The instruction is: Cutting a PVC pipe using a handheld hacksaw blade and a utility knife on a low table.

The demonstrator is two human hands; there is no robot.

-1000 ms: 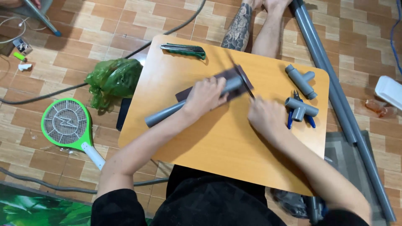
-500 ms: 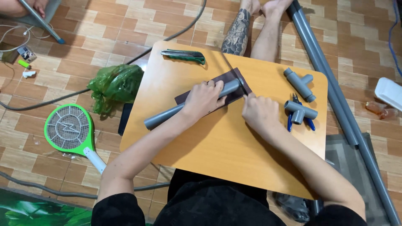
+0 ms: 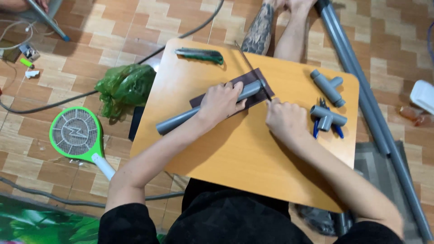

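A grey plastic pipe (image 3: 181, 119) lies slanted across a small wooden table (image 3: 235, 153), its far end resting on a dark brown sheet (image 3: 253, 77). My left hand (image 3: 220, 103) presses down on the pipe near that end and grips it. My right hand (image 3: 285, 118) holds a thin saw blade (image 3: 249, 63) that runs up and away across the pipe's end.
Two grey pipe tee fittings (image 3: 327, 86) (image 3: 327, 117) and blue-handled pliers (image 3: 337, 131) lie at the table's right. A green utility knife (image 3: 200, 54) sits at the far edge. Long grey pipes (image 3: 370, 113), a green bag (image 3: 124, 86), a green racket-shaped swatter (image 3: 74, 132) and cables lie on the tiled floor.
My right hand slid the blade forward across the pipe end, then drew back slightly toward me. My left hand kept its hold on the pipe.
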